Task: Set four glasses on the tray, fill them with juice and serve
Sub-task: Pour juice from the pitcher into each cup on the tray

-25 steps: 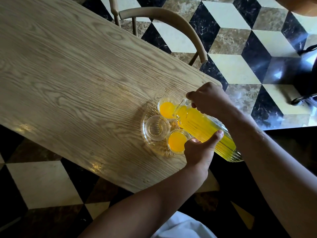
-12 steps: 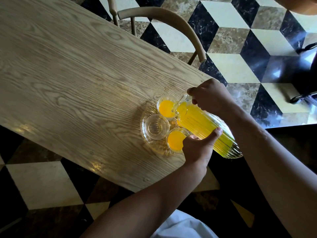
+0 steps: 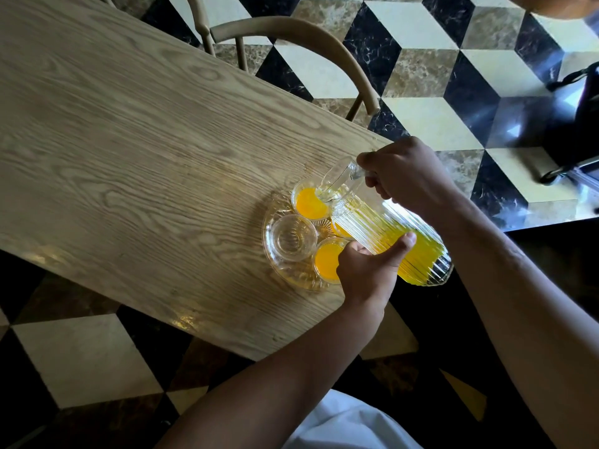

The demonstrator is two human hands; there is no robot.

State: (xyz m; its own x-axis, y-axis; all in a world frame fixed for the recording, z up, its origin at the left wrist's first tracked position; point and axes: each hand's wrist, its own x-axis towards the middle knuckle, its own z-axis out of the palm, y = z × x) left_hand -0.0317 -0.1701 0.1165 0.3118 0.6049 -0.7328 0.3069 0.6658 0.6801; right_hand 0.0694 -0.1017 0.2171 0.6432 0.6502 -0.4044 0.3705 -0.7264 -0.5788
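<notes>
Glasses: three filled, empty glass (image 3: 293, 237) left; both hands, left hand (image 3: 366, 270) and right hand (image 3: 408, 176), grip jug (image 3: 389, 231).

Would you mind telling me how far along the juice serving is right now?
Done: four glasses stand on the glass tray; the far glass and near glass hold juice, and a third, mostly behind the jug, shows juice too. In hand: right hand and left hand hold the tilted jug over the tray. Left: filling the empty glass, then serving.
</notes>
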